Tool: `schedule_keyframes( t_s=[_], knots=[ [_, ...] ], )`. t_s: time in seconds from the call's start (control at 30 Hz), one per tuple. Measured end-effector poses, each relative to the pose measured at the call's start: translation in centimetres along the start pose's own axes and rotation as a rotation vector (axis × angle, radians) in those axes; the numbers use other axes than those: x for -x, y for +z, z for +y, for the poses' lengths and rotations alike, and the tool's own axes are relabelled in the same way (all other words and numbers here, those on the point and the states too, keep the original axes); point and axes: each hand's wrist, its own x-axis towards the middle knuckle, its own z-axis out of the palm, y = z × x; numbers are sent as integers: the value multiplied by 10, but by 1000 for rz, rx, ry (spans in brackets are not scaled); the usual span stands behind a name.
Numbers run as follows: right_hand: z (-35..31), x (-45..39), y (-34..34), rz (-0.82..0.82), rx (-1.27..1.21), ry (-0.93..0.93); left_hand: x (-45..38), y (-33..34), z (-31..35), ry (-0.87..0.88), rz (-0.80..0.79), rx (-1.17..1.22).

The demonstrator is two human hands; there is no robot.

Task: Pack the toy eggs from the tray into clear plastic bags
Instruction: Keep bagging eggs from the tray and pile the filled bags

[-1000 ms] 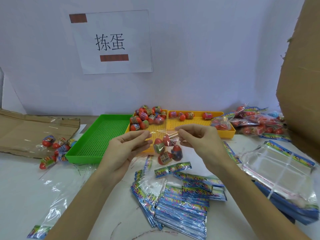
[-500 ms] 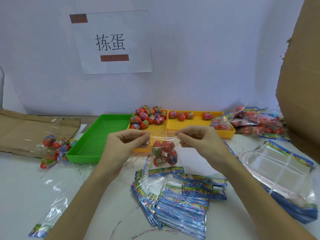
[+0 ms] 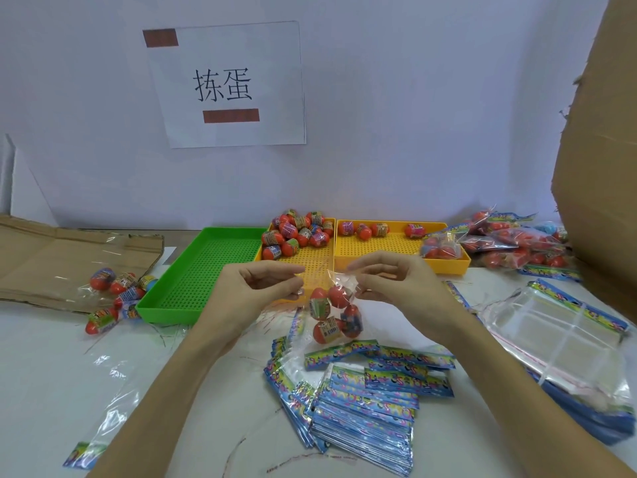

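Hanging between the two hands above the counter (image 3: 44, 357), just in front of the yellow tray (image 3: 396, 250), the clear bag (image 3: 332, 315) holds about five toy eggs (image 3: 337, 296) bunched at its bottom. The right hand (image 3: 389, 284) has its grip closed in a pinch on the bag's upper edge. The left hand (image 3: 258, 288) has thumb and fingertips drawn together near the other corner, but whether it actually has the film I cannot tell.

The film looks thin, limp and slippery, so it likely handles best by the top edge or the printed header strip (image 3: 339, 351), which here hangs below the eggs. The eggs seem light, hard plastic shells, smooth and prone to roll; the load is probably small but swings.

Wrappers on the eggs carry print too small to read. The paper sign (image 3: 227, 84) on the wall reads "拣蛋".
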Motion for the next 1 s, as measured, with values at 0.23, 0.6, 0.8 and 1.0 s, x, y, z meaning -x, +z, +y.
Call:
schedule_keyframes(
  t_s=[0.23, 0.6, 0.8, 1.0],
  knots=[
    [6, -3, -2, -2, -79, 63, 1, -6, 1, 114, -63, -118],
    [1, 0, -4, -53, 165, -120, 1, -10, 2, 278, -54, -326],
    [2, -1, -5, -65, 114, -112, 3, -7, 1, 256, -24, -285],
    [5, 0, 1, -65, 125, -109, 0, -4, -4, 298, 42, -282]
  ],
)
